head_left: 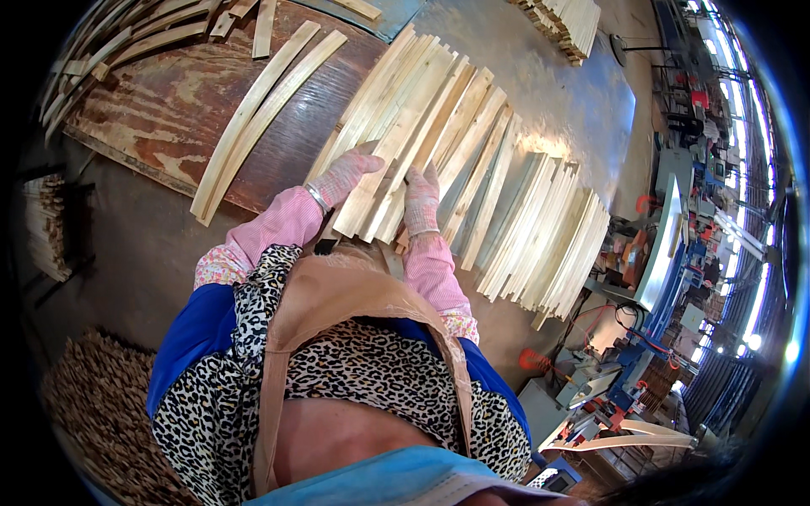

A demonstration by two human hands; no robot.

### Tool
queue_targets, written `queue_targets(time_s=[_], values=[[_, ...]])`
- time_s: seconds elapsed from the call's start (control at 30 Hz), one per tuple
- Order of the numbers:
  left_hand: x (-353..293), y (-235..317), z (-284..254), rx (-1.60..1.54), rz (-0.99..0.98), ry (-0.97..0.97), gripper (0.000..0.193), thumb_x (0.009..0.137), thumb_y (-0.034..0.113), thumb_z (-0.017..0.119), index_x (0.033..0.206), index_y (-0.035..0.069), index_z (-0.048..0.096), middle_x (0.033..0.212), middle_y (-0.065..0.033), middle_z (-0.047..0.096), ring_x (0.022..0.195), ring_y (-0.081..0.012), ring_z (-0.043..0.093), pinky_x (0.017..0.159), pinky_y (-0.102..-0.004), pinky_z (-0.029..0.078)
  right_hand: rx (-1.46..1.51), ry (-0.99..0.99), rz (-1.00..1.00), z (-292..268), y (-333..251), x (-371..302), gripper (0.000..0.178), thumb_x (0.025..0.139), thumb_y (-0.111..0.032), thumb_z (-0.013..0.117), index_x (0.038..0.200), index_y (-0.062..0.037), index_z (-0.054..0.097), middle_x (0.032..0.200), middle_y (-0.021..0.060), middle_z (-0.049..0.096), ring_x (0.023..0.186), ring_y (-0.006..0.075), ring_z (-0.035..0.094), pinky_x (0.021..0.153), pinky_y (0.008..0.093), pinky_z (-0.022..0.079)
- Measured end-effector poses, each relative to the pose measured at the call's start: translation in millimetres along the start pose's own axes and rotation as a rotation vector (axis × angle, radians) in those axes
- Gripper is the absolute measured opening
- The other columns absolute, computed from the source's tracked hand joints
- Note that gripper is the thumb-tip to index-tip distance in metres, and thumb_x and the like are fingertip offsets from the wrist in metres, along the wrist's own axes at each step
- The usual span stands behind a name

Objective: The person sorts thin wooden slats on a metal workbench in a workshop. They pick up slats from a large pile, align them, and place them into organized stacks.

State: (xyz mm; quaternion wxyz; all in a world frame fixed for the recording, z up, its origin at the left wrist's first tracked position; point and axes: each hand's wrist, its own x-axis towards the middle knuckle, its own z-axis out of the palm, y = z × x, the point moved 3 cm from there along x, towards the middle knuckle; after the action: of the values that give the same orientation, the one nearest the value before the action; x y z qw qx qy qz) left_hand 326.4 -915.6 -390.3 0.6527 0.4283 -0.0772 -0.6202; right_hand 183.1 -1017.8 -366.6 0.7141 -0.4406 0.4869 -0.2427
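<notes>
Pale wooden slats (401,139) lie side by side in a long row in front of me, their near ends toward my body. My left hand (346,175), in a knitted glove with a pink sleeve, grips a wide slat (364,202) near its near end, thumb and fingers at its edge. My right hand (422,202), gloved alike, closes on the edge of a slat a little to the right, its fingertips partly hidden between slats. More slats (481,169) lie loosely spaced just right of that hand.
Two curved slats (263,118) rest on a worn reddish-brown board (152,126) at left, with a heap of curved strips (126,51) beyond. Neat slat stacks (544,236) stand at right. Another stack (565,25) sits far off. Machinery (650,337) lines the right side.
</notes>
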Motion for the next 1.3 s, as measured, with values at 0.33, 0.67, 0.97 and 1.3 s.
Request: queue_targets(time_s=[0.33, 0.67, 0.97, 1.3], values=[[-7, 25, 12, -0.047, -0.151, -0.073, 0.063, 0.094, 0.020, 0.073, 0.149, -0.001, 0.051, 0.129, -0.0135, 0.069, 0.114, -0.0227, 0.068, 0.103, -0.0352, 0.054, 0.001, 0.059, 0.043, 12, -14, -11, 0.086, 0.099, -0.027, 0.074, 0.163, 0.0062, 0.027, 0.146, 0.0217, 0.058, 0.130, 0.0281, 0.060, 0.107, 0.0350, 0.050], [-9, 27, 34, 0.830, -0.015, 0.206, 0.089, 0.089, 0.028, 0.081, 0.159, -0.004, 0.036, 0.148, -0.0227, 0.058, 0.135, -0.0315, 0.058, 0.112, -0.0361, 0.046, -0.072, 0.075, 0.051, 14, -13, -13, 0.098, 0.093, -0.025, 0.078, 0.163, 0.0091, 0.020, 0.155, 0.0286, 0.048, 0.142, 0.0335, 0.050, 0.117, 0.0371, 0.040], [-22, 28, 47, 1.461, -0.033, 0.235, 0.067, 0.101, 0.037, 0.057, 0.155, 0.001, 0.042, 0.150, -0.0248, 0.052, 0.138, -0.0400, 0.052, 0.115, -0.0472, 0.043, -1.023, 0.139, -0.029, 17, -3, 2, 0.087, 0.097, -0.054, 0.065, 0.153, 0.0085, 0.043, 0.144, 0.0331, 0.058, 0.133, 0.0430, 0.059, 0.111, 0.0443, 0.047], [-16, 16, 67, 1.695, -0.018, 0.288, 0.103, 0.085, 0.038, 0.075, 0.164, 0.000, 0.021, 0.159, -0.0258, 0.041, 0.149, -0.0403, 0.039, 0.123, -0.0458, 0.034, -0.989, -0.150, 0.051, 5, -22, -4, 0.070, 0.108, -0.056, 0.042, 0.152, -0.0028, 0.052, 0.150, 0.0221, 0.059, 0.141, 0.0375, 0.053, 0.117, 0.0427, 0.041]])
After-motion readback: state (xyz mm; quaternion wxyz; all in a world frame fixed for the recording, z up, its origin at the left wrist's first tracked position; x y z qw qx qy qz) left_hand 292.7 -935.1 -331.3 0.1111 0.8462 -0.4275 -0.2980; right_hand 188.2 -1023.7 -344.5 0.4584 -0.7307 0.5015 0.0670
